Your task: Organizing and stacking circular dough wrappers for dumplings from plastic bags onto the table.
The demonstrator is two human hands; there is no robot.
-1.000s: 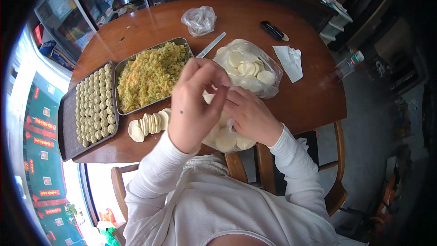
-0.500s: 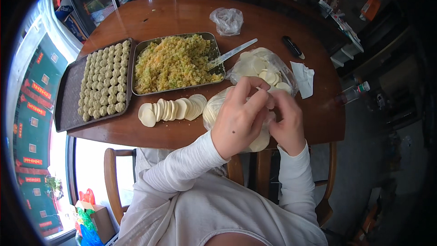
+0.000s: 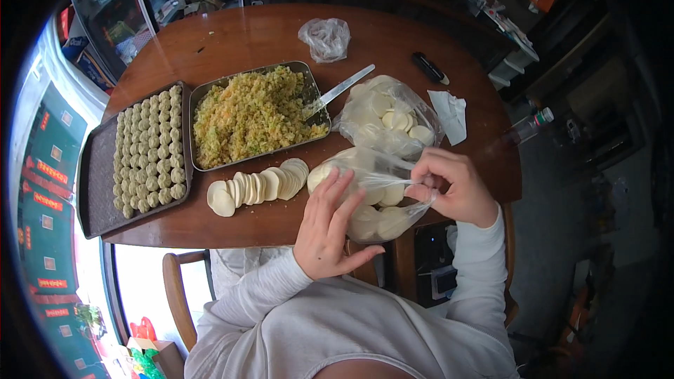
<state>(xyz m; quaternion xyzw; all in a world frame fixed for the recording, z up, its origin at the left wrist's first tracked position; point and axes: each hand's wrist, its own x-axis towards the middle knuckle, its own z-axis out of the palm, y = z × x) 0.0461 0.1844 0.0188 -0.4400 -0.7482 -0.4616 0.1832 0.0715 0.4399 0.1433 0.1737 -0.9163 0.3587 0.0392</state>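
Observation:
A clear plastic bag of round, pale dough wrappers (image 3: 391,221) lies at the table's near edge. My right hand (image 3: 453,186) pinches the gathered mouth of this bag at its right side. Against the bag's left part rests my left hand (image 3: 330,221), fingers spread. Left of it, a fanned row of dough wrappers (image 3: 260,188) lies on the wood. Just beyond stands a second clear bag of wrappers (image 3: 393,112). A metal tray (image 3: 210,166) holds a heap of chopped yellow-green filling (image 3: 249,116), with a spatula (image 3: 344,88) stuck in its right side.
On the left, a dark baking tray (image 3: 96,175) carries rows of small folded dumplings (image 3: 151,147). A crumpled plastic bag (image 3: 326,38), a black object (image 3: 430,68) and a white paper piece (image 3: 448,116) lie farther back. A wooden chair (image 3: 175,295) stands at the near left.
My hands have moved apart: the left has come down flat onto the bag, while the right has pulled the bag's mouth out to the right. The view has shifted slightly.

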